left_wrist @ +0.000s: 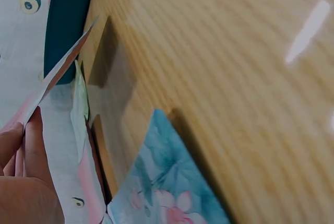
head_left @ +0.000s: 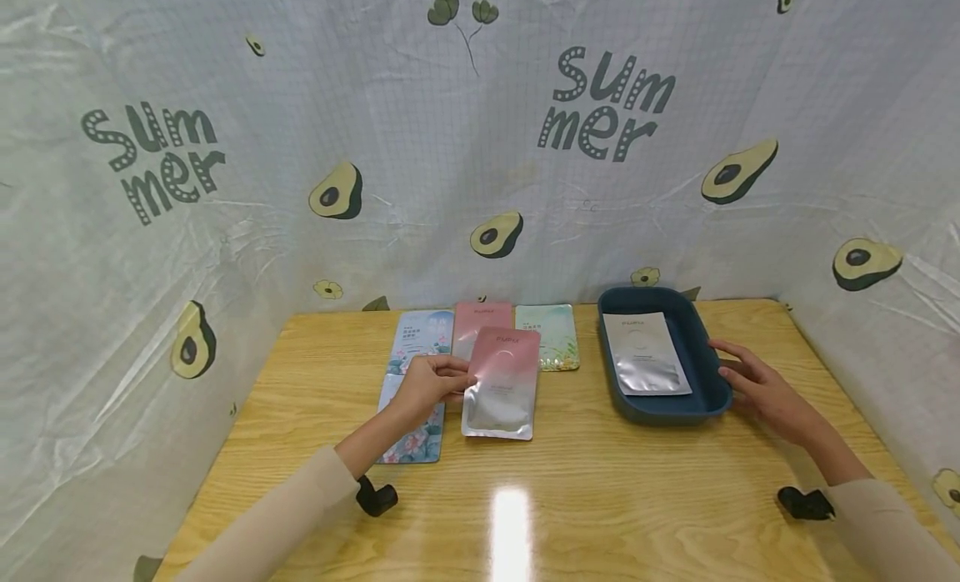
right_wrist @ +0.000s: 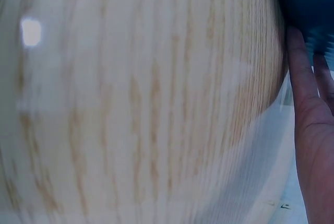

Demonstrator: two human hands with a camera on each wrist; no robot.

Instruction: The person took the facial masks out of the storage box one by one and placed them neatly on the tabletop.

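My left hand pinches a pink-and-silver face mask packet by its left edge. In the left wrist view the packet is seen nearly edge-on, above the wood, with a shadow under it. Behind it lies a similar pink packet, partly covered in the head view. My right hand touches the right side of a dark blue plastic bin, its fingers extended along the wall. In the right wrist view, its fingers lie against the bin. Inside the bin rests a silver-white mask packet.
Two blue floral packets lie one in front of the other at the left, partly behind my left hand. A green packet lies between the pink one and the bin. An avocado-print cloth hangs behind the wooden table.
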